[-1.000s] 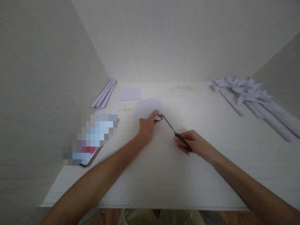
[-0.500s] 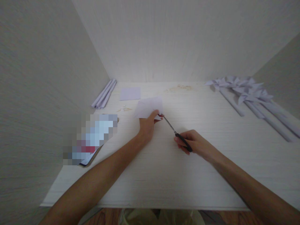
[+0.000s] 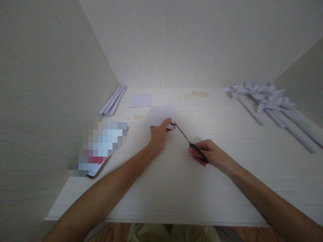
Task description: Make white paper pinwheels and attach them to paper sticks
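Note:
My left hand (image 3: 159,135) pinches a pale sheet of paper (image 3: 161,113) by its near right part, holding it a little above the table. Dark-handled scissors (image 3: 198,152) are gripped in my right hand (image 3: 208,153), to the right of the sheet. Their blades point up and left and meet the paper's right edge beside my left thumb. How far the blades reach into the paper is hard to make out. Behind the held sheet, another square of paper (image 3: 141,100) lies flat.
Several rolled paper sticks (image 3: 112,101) lie at the back left. A phone (image 3: 101,151), partly blurred out, rests at the left. Several paper pinwheels (image 3: 274,101) on sticks are heaped at the right. Small scraps (image 3: 135,117) lie near the held sheet. Walls (image 3: 171,43) enclose the table.
Hands, paper and scissors keep nearly the same pose. The whole view has shifted very slightly.

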Motion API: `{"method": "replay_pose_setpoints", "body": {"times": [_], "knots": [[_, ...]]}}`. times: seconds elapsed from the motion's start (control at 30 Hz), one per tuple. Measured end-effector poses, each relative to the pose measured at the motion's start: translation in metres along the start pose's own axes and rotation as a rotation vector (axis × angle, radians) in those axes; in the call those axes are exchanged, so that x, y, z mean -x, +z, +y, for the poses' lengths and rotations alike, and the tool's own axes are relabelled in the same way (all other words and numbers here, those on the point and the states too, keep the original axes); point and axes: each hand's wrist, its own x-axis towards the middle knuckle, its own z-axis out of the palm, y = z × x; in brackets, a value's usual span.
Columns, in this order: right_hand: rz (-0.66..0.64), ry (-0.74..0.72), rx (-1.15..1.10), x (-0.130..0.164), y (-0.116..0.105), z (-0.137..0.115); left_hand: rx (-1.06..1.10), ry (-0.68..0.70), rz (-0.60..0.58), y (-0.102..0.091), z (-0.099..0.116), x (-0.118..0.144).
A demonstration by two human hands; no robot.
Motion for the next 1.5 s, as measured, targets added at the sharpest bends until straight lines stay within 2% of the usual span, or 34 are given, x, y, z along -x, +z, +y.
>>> {"method": "replay_pose_setpoints", "body": {"times": [0.57, 1.1, 1.5], "knots": [[0.052, 0.003, -0.002, -0.0018, 0.0022, 0.0005, -0.049, -0.021, -0.006, 0.0002, 0.0029, 0.0018], [0.042, -0.008, -0.002, -0.0013, 0.0025, -0.0019, -0.103, 0.005, 0.021, -0.0004, -0.0004, 0.0007], [0.018, 0.007, -0.058, 0.0005, 0.0017, -0.0013, -0.135, 0.041, 0.0, -0.0008, -0.0005, 0.0027]]}}
